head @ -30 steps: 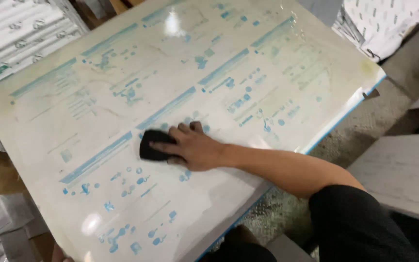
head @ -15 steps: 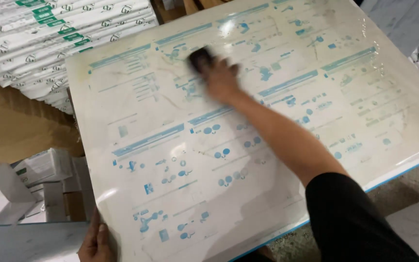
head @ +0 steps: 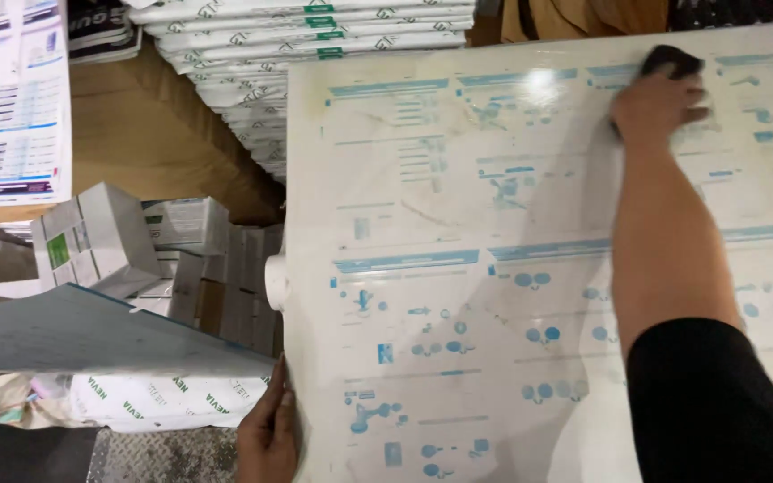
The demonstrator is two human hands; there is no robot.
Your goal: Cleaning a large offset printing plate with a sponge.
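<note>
The right hand (head: 659,105), reaching out from a black sleeve, is pressed flat over a black sponge (head: 670,61) at the far edge of the big glossy printing plate (head: 458,295), fingers closed on it. The left hand (head: 270,434) grips the plate's near left edge, thumb on top. Beyond the plate lies a stack of printed sheets (head: 315,36), and to the left sit small white cartons (head: 100,237).

One head-worn camera looks steeply down, close over the large printed sheet (head: 494,268), stacked boxes (head: 136,250) at left.
</note>
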